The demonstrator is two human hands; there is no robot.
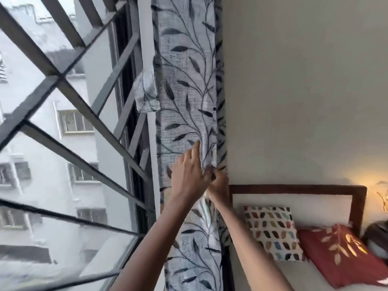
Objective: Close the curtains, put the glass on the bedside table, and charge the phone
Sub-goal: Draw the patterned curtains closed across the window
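Two hands on the curtain point(186, 80), then?

Both. The left hand point(188, 175) is stretched up from the lower edge on a long, nearly straight arm. The back of the hand faces the camera. Its fingers point(196, 149) are spread and straight, the forefinger highest, with the tips touching the leaf-printed cloth.

And the right hand point(219, 184)?

Just beside the left and a little lower, at the curtain's right edge. Its arm comes up from the bottom right, passing in front of the bed point(294, 276). The fingers are curled into a bunched, narrowed part of the cloth and grip it, though blur hides exactly how they lie.

Where does the curtain hang?

Gathered into a narrow upright column between the white window frame point(144, 49) and the pale wall point(294, 80). The panes and the dark diagonal grille point(69, 97) are uncovered. A small flap of the same cloth point(147, 91) sticks out to the left partway up.

What lies to the right?

A dark wooden headboard point(298, 189) against the wall. A cushion of coloured patches point(273, 232) is propped against it, and a red cushion point(336, 255) lies just beside that on the bed.
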